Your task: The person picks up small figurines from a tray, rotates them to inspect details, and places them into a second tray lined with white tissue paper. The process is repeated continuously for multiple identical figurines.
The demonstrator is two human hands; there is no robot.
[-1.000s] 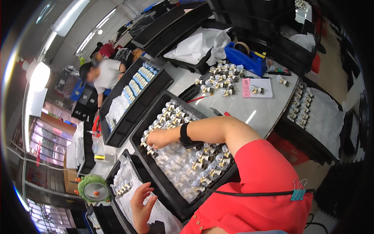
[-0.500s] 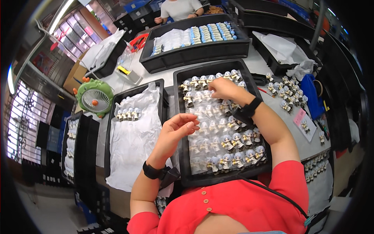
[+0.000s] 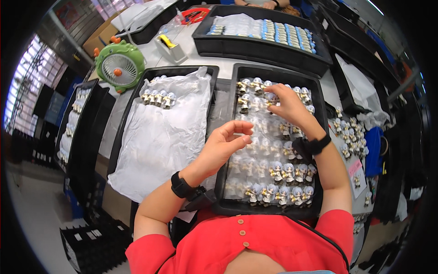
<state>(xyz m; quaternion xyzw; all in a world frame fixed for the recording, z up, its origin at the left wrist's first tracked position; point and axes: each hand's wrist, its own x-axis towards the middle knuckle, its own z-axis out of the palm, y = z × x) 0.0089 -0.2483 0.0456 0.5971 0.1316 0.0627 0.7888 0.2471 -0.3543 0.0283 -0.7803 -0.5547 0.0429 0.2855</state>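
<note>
A black tray (image 3: 223,176) in front of me holds rows of small pale-haired figurines (image 3: 282,195), with cloudy plastic film (image 3: 248,166) over part of the rows. My right hand (image 3: 288,107) is over the upper rows, with thumb and index finger around one figurine (image 3: 272,97); the hand partly hides its neighbours. My left hand (image 3: 226,144) hovers at the tray's left edge, fingers bent and thumb apart, with nothing seen in it. To the left, a second black tray (image 3: 211,73) is lined with white sheeting (image 3: 159,137) and bears a short row of figurines (image 3: 158,97).
Loose figurines (image 3: 350,134) are heaped on the right beside a blue bin (image 3: 374,150). A larger black tray (image 3: 260,54) with blue-and-white figures stands behind. A green fan (image 3: 119,65) and tape dispenser (image 3: 171,50) stand far left. Across the table is another person's arm (image 3: 270,4).
My view has shifted, so the trays appear elsewhere. My right hand's thumb and index finger now show spread around a figurine. My left hand remains at the tray's left edge.
</note>
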